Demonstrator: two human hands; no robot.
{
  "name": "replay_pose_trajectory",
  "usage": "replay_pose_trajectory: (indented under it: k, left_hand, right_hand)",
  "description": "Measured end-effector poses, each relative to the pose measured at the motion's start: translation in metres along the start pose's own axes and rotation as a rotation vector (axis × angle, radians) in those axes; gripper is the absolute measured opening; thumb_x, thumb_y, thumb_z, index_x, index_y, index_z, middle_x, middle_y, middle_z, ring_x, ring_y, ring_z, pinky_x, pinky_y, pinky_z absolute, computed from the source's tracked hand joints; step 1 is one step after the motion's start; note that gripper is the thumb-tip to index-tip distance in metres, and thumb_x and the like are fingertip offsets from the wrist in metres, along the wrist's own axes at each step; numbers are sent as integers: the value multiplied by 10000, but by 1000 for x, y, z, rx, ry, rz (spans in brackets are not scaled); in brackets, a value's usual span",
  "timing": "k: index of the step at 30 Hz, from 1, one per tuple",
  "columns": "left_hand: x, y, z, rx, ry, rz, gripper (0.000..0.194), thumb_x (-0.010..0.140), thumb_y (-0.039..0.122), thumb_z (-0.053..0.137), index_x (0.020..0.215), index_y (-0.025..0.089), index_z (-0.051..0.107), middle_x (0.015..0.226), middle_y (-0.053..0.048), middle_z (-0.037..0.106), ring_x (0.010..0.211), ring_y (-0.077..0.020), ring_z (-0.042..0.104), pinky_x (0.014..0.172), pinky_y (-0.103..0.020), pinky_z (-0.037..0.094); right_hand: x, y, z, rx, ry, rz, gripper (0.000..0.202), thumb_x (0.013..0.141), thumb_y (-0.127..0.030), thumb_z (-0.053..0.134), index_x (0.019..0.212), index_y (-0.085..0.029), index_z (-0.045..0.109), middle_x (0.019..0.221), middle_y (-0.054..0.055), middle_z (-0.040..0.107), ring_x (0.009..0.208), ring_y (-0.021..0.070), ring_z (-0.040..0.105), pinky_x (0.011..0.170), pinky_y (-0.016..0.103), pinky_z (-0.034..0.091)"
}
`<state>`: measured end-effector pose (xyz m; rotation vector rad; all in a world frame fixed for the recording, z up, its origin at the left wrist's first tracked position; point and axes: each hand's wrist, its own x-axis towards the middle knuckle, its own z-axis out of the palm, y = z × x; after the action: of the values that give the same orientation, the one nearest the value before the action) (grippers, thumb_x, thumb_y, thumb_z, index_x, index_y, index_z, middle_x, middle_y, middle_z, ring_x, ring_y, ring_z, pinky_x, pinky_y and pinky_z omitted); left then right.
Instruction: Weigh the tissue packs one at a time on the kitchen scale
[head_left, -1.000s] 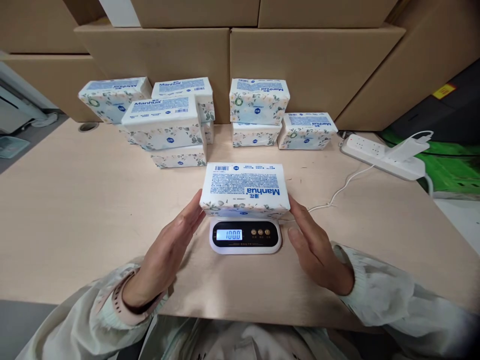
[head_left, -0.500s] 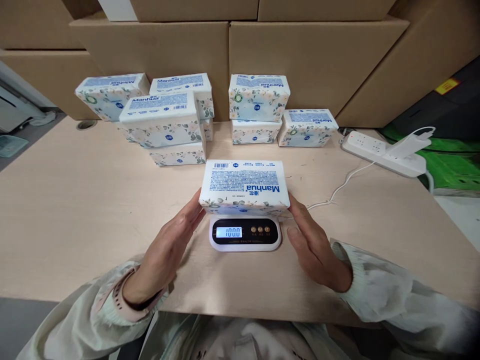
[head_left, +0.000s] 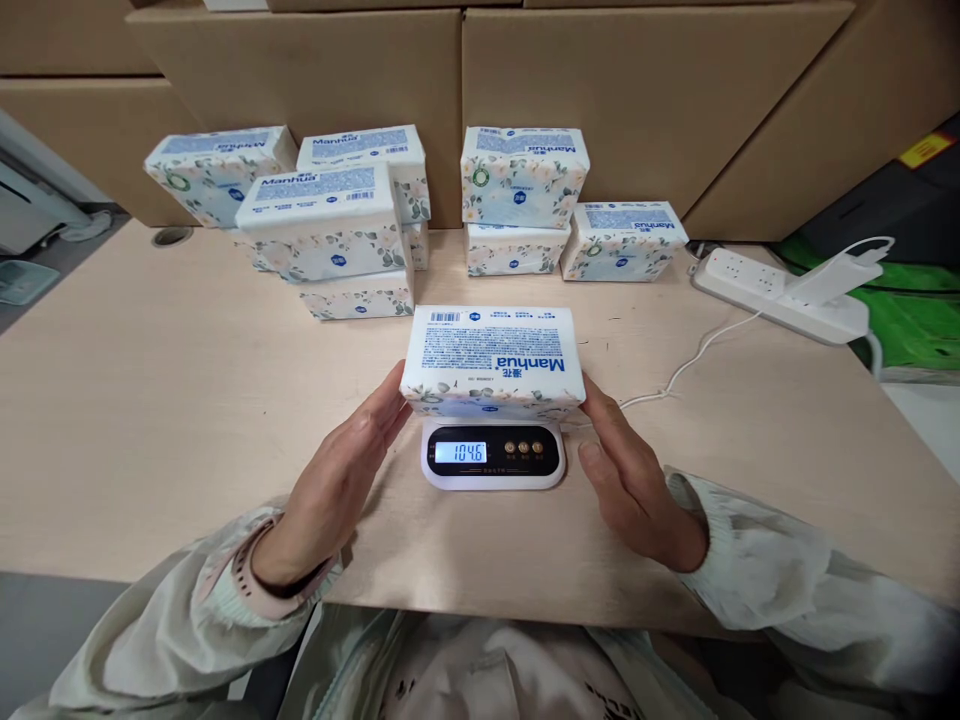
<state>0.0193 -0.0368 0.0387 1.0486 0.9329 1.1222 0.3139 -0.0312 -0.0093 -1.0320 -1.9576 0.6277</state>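
A white floral pack of tissues marked "Manhua" rests on a small digital kitchen scale, covering its platform. The lit display reads about 104.6. My left hand lies along the pack's left end with fingers stretched forward, their tips touching it. At the opposite end, the fingers of my right hand rest against the pack's side, thumb apart from them near the scale. Between them my two hands hold the pack by its ends. My fingertips are partly hidden behind it.
Stacked tissue packs stand at the back left and back right. Cardboard boxes wall the table's far side. At right lies a white power strip, with a thin cable running toward the scale.
The scale's reading has gone from 100.0 to about 104.6. The view has tilted slightly downward; both hands and the tissue pack stay in place.
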Motion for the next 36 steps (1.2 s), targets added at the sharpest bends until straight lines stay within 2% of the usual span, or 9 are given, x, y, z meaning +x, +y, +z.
replay_pose_trajectory:
  k: [9, 18, 36]
  left_hand:
    - [0, 1, 0, -1, 24, -7, 476, 1119, 499, 496, 1541, 348, 656, 1736, 75, 461, 1711, -269, 270, 1455, -467, 150]
    - [2, 4, 1, 38, 21, -16, 507, 1122, 519, 470, 1570, 341, 628, 1746, 73, 446, 1717, -278, 253, 1454, -465, 173]
    - [4, -2, -2, -7, 10, 10, 519, 1126, 499, 477, 1593, 310, 602, 1767, 58, 408, 1725, -275, 219, 1449, -448, 155]
  right_hand:
    - [0, 0, 0, -2, 1, 12, 718, 1117, -283, 446, 1759, -434, 160, 1822, -41, 338, 1668, 283, 392, 1351, 591, 428]
    - [-2, -1, 0, -18, 0, 18, 711, 1120, -287, 445, 1762, -415, 168, 1814, -8, 361, 1663, 283, 402, 1344, 577, 440]
    - [-2, -1, 0, -12, 3, 7, 705, 1124, -304, 446, 1762, -421, 168, 1806, 3, 381, 1654, 298, 418, 1339, 583, 440]
